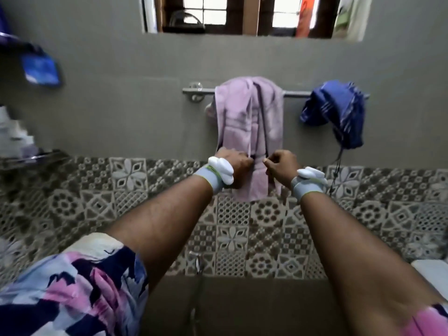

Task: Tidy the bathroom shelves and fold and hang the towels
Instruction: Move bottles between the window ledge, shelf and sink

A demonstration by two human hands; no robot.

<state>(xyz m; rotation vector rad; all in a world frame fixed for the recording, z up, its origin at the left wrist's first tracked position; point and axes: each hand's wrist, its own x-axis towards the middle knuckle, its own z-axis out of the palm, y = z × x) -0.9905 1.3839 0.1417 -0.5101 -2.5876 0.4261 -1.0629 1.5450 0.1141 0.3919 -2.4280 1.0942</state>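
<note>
Towel (249,112), lilac, held low down, below the rail, by both hands.

Nearest: two bare forearms reach forward and up, side by side, a band on each wrist.

Left hand (234,166): fingers curled round the towel's left edge. Right hand (282,166): pinching a fold at the right edge, thumb on top. They are level with each other and close together, with the towel's middle strip between them. Neither is nearer the rail; both sit equally far beneath it.

Towel's long axis runs straight down from the rail (201,91). It is draped over the bar's middle stretch, bunched and creased lengthwise rather than flat, and its hem hangs just below the hands. So nearly all the cloth lies above the grip, and the grip is at the bottom end.

Judgement: the next move turns on that. Drawing the edges apart along the rail would spread it. Taking it off to fold means lifting up and over the bar, not tugging down. How much hangs behind the bar is hidden.

Farther: blue cloth (337,112) heaped at the rail's right end, cord dangling, apart from the towel. Well left of the rail is a shelf (36,157), blurred, with pale items on it. Above the rail is a window (242,13).
</note>
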